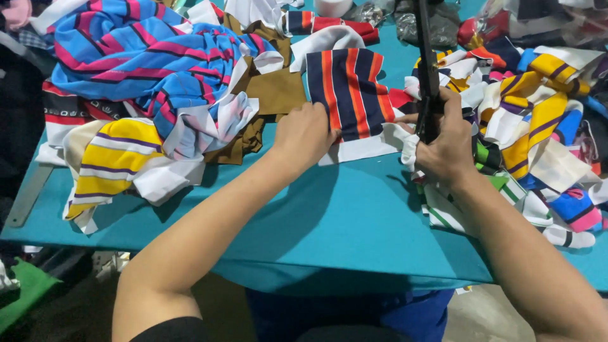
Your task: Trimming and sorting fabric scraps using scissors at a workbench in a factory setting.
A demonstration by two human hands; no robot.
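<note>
My left hand (304, 134) pinches the near left corner of a navy, orange and red striped fabric piece (349, 88) with a white edge, which lies flat on the teal table (329, 215). My right hand (446, 142) is closed around the handles of long black scissors (425, 57), whose blades point away from me along the right edge of that striped piece. White fabric bunches against my right hand's fingers.
A heap of blue-and-pink striped cloth (139, 57), brown fabric (272, 95) and a yellow striped piece (117, 155) lies at the left. Many yellow, white and mixed-colour scraps (538, 120) pile up at the right. A metal ruler (25, 196) lies on the table's left edge.
</note>
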